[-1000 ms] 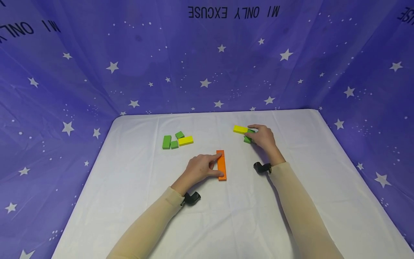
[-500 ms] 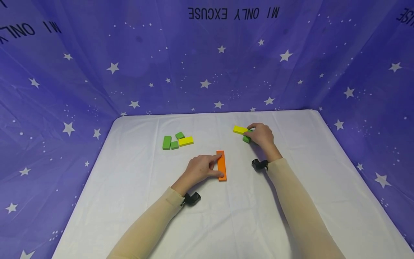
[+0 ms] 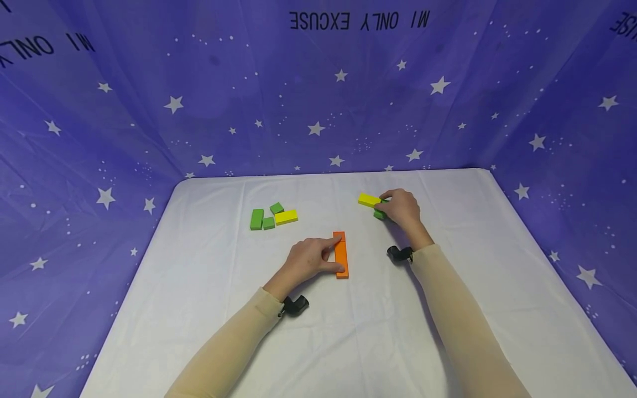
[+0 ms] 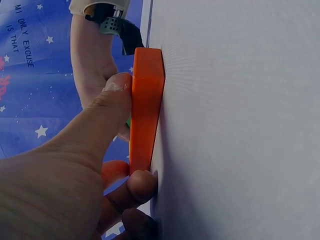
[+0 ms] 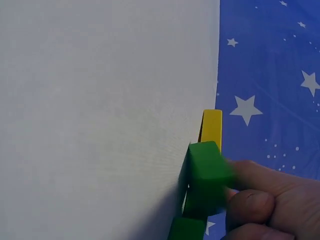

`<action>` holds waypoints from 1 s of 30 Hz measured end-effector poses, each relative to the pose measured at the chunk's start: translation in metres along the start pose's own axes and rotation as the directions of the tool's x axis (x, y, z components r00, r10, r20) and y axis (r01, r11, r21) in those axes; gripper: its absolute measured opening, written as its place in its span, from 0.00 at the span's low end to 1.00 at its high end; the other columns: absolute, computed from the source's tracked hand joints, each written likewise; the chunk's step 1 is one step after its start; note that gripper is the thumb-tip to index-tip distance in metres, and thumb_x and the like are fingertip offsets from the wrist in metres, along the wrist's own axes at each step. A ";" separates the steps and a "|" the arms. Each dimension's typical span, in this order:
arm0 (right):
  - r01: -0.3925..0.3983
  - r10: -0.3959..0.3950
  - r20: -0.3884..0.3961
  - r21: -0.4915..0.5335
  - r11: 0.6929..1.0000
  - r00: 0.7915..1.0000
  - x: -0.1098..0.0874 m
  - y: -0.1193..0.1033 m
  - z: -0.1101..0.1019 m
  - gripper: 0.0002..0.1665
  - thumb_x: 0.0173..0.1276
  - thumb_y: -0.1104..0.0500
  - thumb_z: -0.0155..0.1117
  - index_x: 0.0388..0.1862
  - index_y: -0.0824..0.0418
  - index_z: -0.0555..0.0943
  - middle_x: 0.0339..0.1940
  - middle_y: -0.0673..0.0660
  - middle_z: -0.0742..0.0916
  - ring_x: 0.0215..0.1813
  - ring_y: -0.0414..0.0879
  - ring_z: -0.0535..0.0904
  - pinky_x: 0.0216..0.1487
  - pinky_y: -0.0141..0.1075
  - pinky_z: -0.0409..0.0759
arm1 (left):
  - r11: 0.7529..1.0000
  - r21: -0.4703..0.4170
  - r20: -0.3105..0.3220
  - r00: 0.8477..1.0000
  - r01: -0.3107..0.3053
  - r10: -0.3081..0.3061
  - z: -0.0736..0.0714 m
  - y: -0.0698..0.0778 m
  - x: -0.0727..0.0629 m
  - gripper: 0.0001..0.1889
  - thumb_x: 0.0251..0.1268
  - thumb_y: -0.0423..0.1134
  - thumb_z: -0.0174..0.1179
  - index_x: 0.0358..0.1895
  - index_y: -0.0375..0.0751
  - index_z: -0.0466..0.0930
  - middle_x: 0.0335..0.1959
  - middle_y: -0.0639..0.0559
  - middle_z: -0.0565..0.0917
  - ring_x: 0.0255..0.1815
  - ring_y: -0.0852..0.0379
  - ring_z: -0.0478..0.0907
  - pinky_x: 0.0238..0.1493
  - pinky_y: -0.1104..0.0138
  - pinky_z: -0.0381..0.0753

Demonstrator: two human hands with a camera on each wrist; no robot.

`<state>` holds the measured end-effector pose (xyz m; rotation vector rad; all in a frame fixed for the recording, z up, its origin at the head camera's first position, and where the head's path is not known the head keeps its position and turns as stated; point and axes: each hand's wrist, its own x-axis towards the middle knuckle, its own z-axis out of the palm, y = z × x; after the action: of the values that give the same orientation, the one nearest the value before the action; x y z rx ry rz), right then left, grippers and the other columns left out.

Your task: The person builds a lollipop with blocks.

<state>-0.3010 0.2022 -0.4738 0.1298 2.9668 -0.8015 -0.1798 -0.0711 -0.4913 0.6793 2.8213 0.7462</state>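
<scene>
The orange bar (image 3: 341, 257) lies at your left hand's (image 3: 307, 257) fingertips, on its right; thumb and forefinger are spread wide, resting on the bar's top. Your right hand (image 3: 402, 210) pinches a green block (image 5: 207, 167). A yellow block (image 3: 369, 200) lies just left of those fingers, a second green block (image 3: 380, 214) on their near side.

Orange blocks (image 3: 340, 254) at centre show solid colour, as do the yellow block (image 3: 286, 216) and three green blocks (image 3: 256, 219) at left and the second yellow block (image 3: 368, 200) and further green blocks (image 5: 206, 165) at right. The tablecloth (image 3: 368, 331) is white. The violet-blue backdrop (image 3: 298, 99) bears white stars (image 3: 315, 128), white dots and black lettering (image 3: 386, 20). Sleeves (image 3: 226, 345): beige; wrist cameras (image 3: 398, 254): black.
</scene>
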 end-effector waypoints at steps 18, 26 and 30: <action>0.076 -0.074 -0.019 0.180 0.981 0.997 -0.019 0.004 0.000 0.24 0.60 0.47 0.73 0.52 0.57 0.87 0.47 0.60 0.87 0.37 0.51 0.77 0.32 0.39 0.72 | 1.000 -0.003 -0.005 1.000 -0.009 0.009 0.001 0.000 -0.001 0.43 0.45 0.68 0.71 0.68 0.57 0.75 0.20 0.61 0.71 0.18 0.62 0.64 0.23 0.68 0.56; 0.108 -0.109 -0.009 0.226 0.968 0.994 -0.034 -0.006 -0.002 0.25 0.61 0.46 0.72 0.54 0.57 0.86 0.28 0.55 0.87 0.23 0.46 0.75 0.24 0.36 0.69 | 1.000 0.008 -0.003 1.000 -0.017 0.017 0.000 0.000 -0.001 0.43 0.45 0.69 0.70 0.67 0.58 0.76 0.20 0.61 0.71 0.19 0.62 0.64 0.22 0.67 0.57; 0.150 -0.147 -0.027 0.224 0.963 0.989 -0.041 -0.009 -0.002 0.23 0.60 0.46 0.72 0.52 0.56 0.87 0.23 0.55 0.85 0.22 0.46 0.73 0.22 0.36 0.67 | 1.000 0.017 -0.001 1.000 -0.019 0.019 0.000 0.001 -0.002 0.43 0.45 0.70 0.70 0.68 0.58 0.75 0.20 0.61 0.71 0.19 0.62 0.64 0.22 0.67 0.57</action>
<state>-0.2615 0.1926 -0.4637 -0.0796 2.9121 -1.1586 -0.1780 -0.0715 -0.4910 0.7096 2.8293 0.7267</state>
